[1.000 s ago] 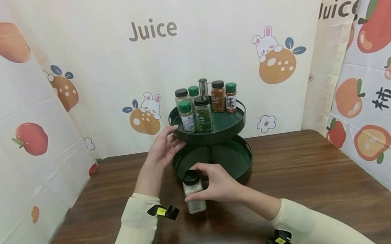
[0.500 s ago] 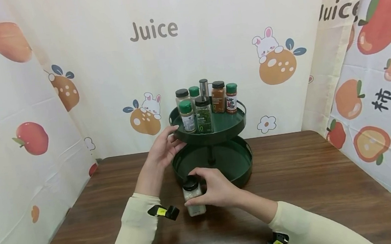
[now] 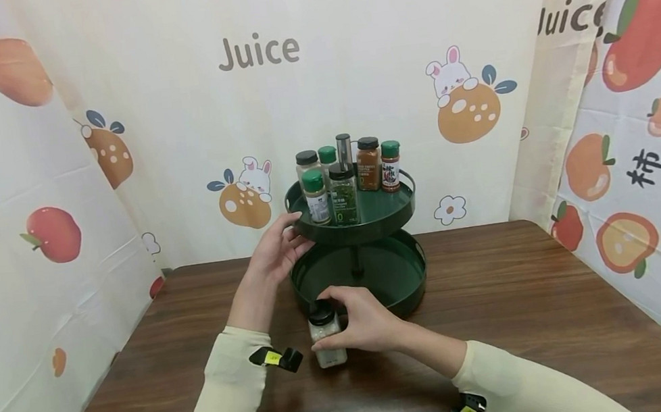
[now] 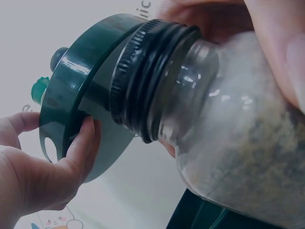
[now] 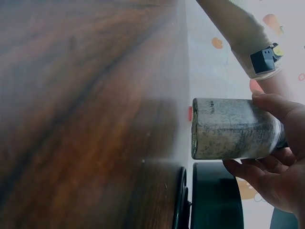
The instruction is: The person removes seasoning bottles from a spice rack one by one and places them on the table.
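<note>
In the head view my right hand grips a clear seasoning jar with a black lid, thumb in front. Pale, speckled contents fill it in the right wrist view, where the jar hangs clear of the tabletop. It is upright, in front of the two-tier green rack. My left hand pinches the left rim of the rack's upper tray, thumb outside and fingers underneath. The left wrist view shows this rim between thumb and fingers, beside the jar's black lid.
Several seasoning bottles stand on the upper tray, among them a green-herb jar, a brown one and a red-labelled one. A metal post rises between them. Below is the lower tray, on a dark wooden table.
My right hand and the jar have come slightly down and towards me, then nearly stopped. The left hand keeps its hold on the rim.
</note>
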A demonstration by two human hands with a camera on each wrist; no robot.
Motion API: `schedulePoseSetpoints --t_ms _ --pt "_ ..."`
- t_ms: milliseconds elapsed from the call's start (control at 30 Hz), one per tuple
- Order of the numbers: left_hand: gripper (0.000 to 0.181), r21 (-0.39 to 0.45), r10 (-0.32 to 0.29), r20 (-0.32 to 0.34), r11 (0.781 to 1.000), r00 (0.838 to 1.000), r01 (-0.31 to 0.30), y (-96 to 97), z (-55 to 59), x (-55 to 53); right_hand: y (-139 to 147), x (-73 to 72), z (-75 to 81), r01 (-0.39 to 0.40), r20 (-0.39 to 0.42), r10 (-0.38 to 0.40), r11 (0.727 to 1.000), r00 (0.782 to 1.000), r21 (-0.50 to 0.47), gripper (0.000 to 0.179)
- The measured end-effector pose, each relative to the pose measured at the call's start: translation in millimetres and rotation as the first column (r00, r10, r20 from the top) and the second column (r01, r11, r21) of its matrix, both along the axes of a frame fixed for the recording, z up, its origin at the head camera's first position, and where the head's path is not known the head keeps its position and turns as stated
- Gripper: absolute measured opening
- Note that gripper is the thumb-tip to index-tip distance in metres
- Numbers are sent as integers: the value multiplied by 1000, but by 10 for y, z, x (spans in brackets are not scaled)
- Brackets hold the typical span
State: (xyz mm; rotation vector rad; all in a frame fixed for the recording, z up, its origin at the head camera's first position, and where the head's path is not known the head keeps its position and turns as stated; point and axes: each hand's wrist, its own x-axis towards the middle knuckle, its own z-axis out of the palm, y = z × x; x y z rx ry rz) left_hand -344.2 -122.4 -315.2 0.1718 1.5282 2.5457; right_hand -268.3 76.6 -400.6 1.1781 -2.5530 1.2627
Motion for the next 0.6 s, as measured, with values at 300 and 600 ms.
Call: schedulePoseSetpoints --t_ms 300,600 --pt "62 3 0 1 1000 1000 0 -3 -5 1 -8 4 -2 -4 17 4 1000 1000 4 65" --pt "63 -11 2 -3 1000 1000 -2 2 2 2 -17 -2 -28 -8 13 8 1000 1000 23 63"
